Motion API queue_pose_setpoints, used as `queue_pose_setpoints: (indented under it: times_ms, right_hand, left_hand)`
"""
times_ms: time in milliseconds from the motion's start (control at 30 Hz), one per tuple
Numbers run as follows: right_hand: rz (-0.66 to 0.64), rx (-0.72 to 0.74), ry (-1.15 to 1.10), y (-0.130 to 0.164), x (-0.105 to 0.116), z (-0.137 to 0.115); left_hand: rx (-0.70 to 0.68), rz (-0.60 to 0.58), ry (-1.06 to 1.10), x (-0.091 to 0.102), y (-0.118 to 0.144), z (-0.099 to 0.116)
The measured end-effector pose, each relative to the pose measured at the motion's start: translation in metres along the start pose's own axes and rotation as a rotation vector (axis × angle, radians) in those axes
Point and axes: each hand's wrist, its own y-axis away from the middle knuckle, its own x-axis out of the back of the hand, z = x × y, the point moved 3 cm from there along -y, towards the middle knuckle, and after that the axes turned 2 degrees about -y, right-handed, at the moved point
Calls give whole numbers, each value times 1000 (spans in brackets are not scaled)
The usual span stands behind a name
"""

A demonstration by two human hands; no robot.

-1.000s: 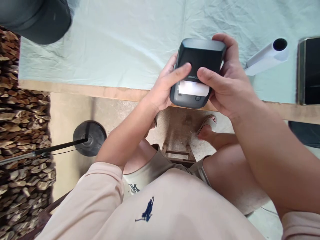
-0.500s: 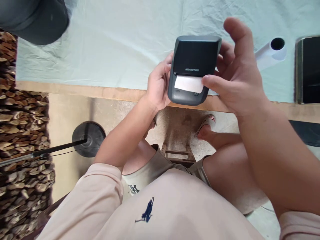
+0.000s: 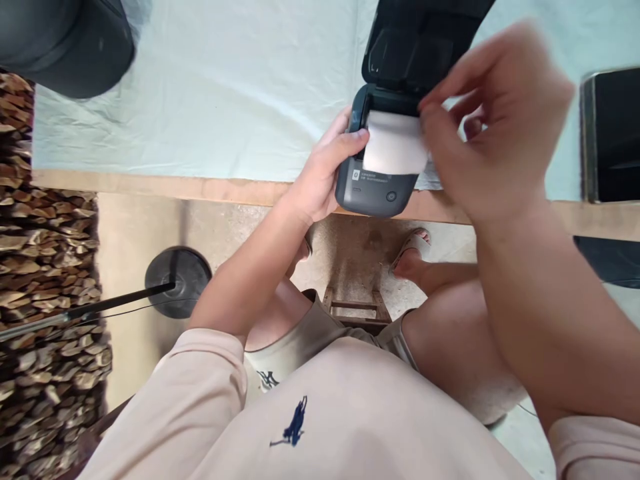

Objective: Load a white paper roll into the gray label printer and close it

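Observation:
My left hand (image 3: 323,163) holds a dark grey label printer (image 3: 373,195) from its left side, just above the table's front edge. The left thumb rests at the left edge of a white label roll (image 3: 395,143) in the printer. The printer's black lid (image 3: 410,47) stands open, tilted away from me. My right hand (image 3: 500,127), partly blurred, is at the printer's right side. Its thumb and index finger are pinched together by the lid hinge and the roll's upper right corner; whether they grip anything is hidden.
A pale green cloth (image 3: 225,87) covers the wooden-edged table. A dark cylindrical object (image 3: 75,47) stands at the back left, and a black-screened device (image 3: 617,137) lies at the right. Below are a round black stand base (image 3: 177,280), a wooden stool (image 3: 353,307) and stacked firewood (image 3: 50,280).
The printer's lid has swung open, uncovering the label roll. My left thumb has come onto the roll's edge. My right hand's fingers have gone from spread to pinched.

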Motion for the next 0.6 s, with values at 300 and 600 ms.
queue_pose_setpoints:
  times_ms: [300, 600]
  right_hand:
    - [-426, -238, 429, 7, 1, 7]
    - [50, -355, -306, 14, 17, 21]
  left_hand:
    - [22, -43, -106, -5, 2, 0]
    - [18, -35, 41, -2, -3, -1]
